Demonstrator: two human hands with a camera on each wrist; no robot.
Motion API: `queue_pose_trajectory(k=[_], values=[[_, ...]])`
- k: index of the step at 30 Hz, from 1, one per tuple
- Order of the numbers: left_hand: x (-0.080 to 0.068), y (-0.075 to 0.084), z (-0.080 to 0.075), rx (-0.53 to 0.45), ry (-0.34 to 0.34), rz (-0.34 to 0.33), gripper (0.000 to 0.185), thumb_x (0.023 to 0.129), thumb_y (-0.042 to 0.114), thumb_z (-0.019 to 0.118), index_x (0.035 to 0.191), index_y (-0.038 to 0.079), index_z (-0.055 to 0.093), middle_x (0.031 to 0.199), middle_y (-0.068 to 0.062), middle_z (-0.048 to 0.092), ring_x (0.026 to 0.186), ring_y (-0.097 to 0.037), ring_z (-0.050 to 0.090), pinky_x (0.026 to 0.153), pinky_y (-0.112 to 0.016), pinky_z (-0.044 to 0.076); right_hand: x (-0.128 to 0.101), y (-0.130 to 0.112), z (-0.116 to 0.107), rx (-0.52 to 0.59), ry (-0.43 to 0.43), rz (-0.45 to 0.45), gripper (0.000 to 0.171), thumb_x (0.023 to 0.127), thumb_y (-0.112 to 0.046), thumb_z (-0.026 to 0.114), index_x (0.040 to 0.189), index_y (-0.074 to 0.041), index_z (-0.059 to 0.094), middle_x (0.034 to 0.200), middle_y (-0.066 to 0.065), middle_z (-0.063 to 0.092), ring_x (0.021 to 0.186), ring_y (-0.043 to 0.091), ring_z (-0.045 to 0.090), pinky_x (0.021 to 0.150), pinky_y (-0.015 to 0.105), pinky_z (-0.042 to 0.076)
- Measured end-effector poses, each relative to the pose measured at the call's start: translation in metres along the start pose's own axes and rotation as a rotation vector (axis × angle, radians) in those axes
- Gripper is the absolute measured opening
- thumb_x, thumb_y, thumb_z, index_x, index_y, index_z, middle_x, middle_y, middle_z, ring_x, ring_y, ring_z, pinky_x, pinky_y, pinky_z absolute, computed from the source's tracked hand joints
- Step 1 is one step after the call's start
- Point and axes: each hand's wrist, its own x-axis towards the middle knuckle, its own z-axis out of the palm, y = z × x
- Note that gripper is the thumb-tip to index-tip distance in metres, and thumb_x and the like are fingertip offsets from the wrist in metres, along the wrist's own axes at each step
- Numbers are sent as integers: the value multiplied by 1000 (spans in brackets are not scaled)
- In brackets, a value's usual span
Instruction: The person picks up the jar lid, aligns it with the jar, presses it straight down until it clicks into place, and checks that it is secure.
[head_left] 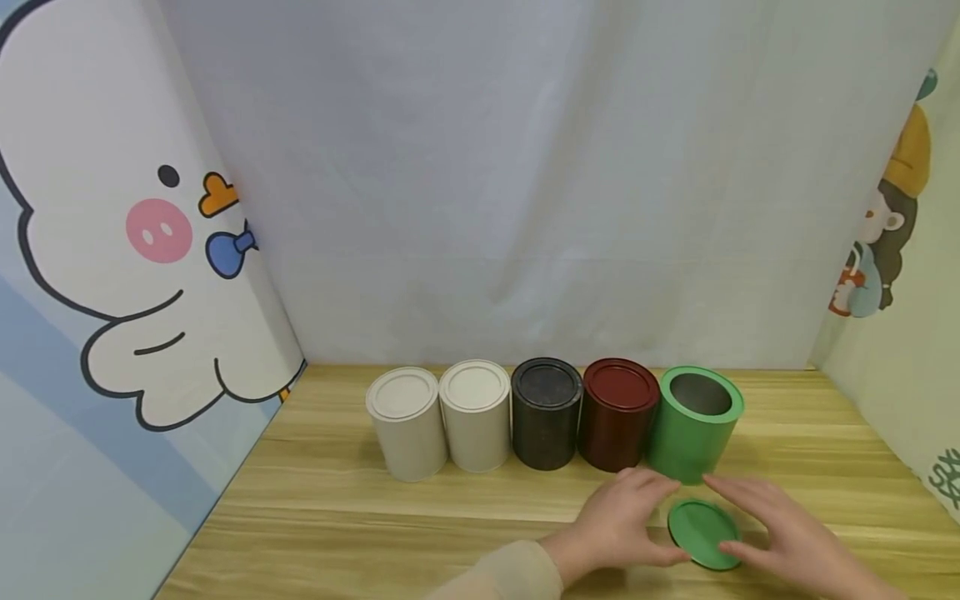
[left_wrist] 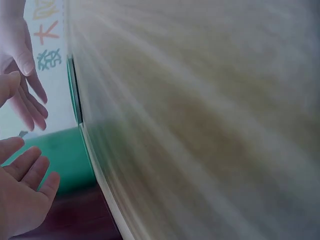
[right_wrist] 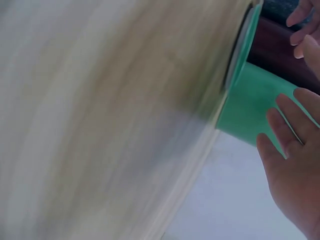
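Observation:
A flat round green lid (head_left: 703,535) lies on the wooden table between my two hands. My left hand (head_left: 618,521) is just left of it, with fingers and thumb spread apart and nothing held. On the other side, my right hand (head_left: 783,533) is spread too, its thumb tip over or near the lid's right edge; whether it touches I cannot tell. Right behind the lid stands the green can (head_left: 688,446), upright with its top uncovered and a dark inside. In the right wrist view the lid (right_wrist: 240,52) appears edge-on near the green can (right_wrist: 250,107).
Left of the green can, a dark red can (head_left: 617,429), a black can (head_left: 546,429) and two white cans (head_left: 478,433) stand in a row, all with lids on. A grey-white cloth (head_left: 525,167) hangs behind. Printed panels (head_left: 90,208) flank the table (head_left: 337,533).

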Motion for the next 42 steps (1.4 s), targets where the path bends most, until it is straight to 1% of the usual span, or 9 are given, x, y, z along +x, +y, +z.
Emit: queue_pose_trajectory(k=[5,9,15,19,24,30,35,40,42], values=[[5,4,2,58,-32,22,71,80,61,74,137,24,58,131,13,56,120,0,48,98,-13,37,-5,7,2,31,-32,-11,87,57,-20,95,136,-6,60,131,-3,60,123,-3,41,99,5,24],[9,6,3,107,-65,15,73,79,65,72,140,27,56,136,13,53,123,-2,47,98,-16,39,-8,12,3,39,-60,-14,89,58,-22,95,137,-7,58,132,-4,59,123,-3,42,98,5,25],[15,5,5,156,-125,-13,79,78,69,70,142,27,53,140,13,50,126,-4,46,101,-18,39,-13,18,5,54,-101,13,88,60,-30,95,138,-9,58,133,-6,58,123,-4,40,97,4,24],[19,6,7,160,-153,-23,80,76,71,70,142,27,54,139,14,50,126,-2,45,102,-18,37,-16,22,5,52,-116,20,88,61,-33,94,137,-9,59,132,-4,58,123,-4,40,97,3,24],[21,7,13,177,-152,-39,82,74,71,72,141,27,55,136,16,52,124,-2,46,101,-19,37,-18,25,7,58,-115,5,88,60,-34,94,137,-8,59,132,-3,58,123,-5,40,98,3,23],[22,8,21,130,-160,-86,81,71,70,76,139,29,56,131,19,54,118,0,48,95,-18,40,-19,30,7,87,-143,-19,86,65,-38,92,138,-9,58,137,-6,55,125,-4,39,98,3,24],[23,5,27,93,-156,-114,77,70,67,79,134,29,58,128,21,56,115,1,50,91,-16,41,-19,32,8,93,-157,-29,85,66,-41,90,138,-8,58,139,-8,54,125,-4,40,98,3,23],[23,0,31,106,-160,-124,77,70,66,79,134,29,60,127,23,58,114,3,52,89,-14,41,-20,33,9,93,-151,-44,85,65,-41,91,137,-8,59,138,-7,55,124,-2,41,98,3,24],[23,-1,31,109,-162,-124,76,70,66,79,134,30,60,126,24,58,113,4,52,89,-13,41,-20,33,9,90,-147,-41,85,64,-41,91,136,-7,60,135,-5,57,123,-2,42,98,3,24]])
